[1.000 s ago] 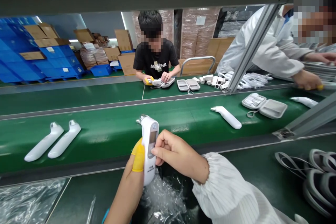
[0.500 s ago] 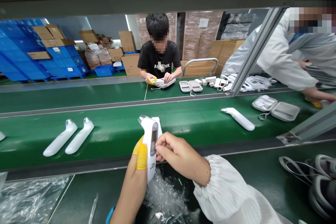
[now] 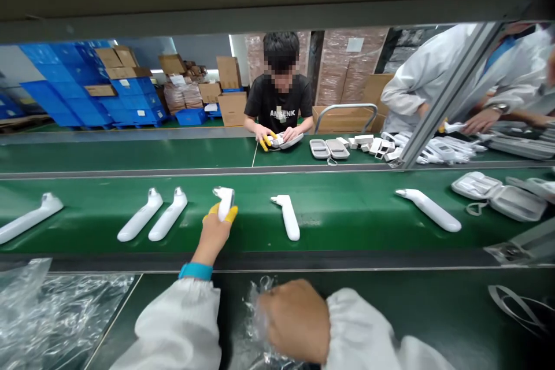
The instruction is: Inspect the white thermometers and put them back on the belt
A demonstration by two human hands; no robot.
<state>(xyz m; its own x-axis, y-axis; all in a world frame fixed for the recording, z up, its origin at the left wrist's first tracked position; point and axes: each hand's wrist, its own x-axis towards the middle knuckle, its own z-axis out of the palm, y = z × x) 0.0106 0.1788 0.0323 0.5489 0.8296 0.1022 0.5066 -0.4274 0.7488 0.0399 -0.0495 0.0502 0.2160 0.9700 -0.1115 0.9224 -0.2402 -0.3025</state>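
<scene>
My left hand (image 3: 217, 230), with yellow finger covers, grips a white thermometer (image 3: 225, 201) over the green belt (image 3: 342, 214). Another white thermometer (image 3: 288, 218) lies on the belt to the right of it, and two more (image 3: 141, 217) (image 3: 169, 217) lie to the left. Near the front edge, my right hand (image 3: 295, 321) is curled and blurred by motion at a heap of clear plastic (image 3: 260, 318). Its fingertips are hidden, so what it holds, if anything, cannot be made out.
Clear plastic bags (image 3: 65, 306) lie at the front left. A metal post (image 3: 451, 98) slants up at the right, near open grey cases (image 3: 518, 202). Across the belt a person (image 3: 280, 98) handles a case; other people in white sleeves work at the right.
My left hand has moved forward and left over the belt with a thermometer. My right hand has let go of the thermometer and dropped to the plastic. Another thermometer now shows on the belt.
</scene>
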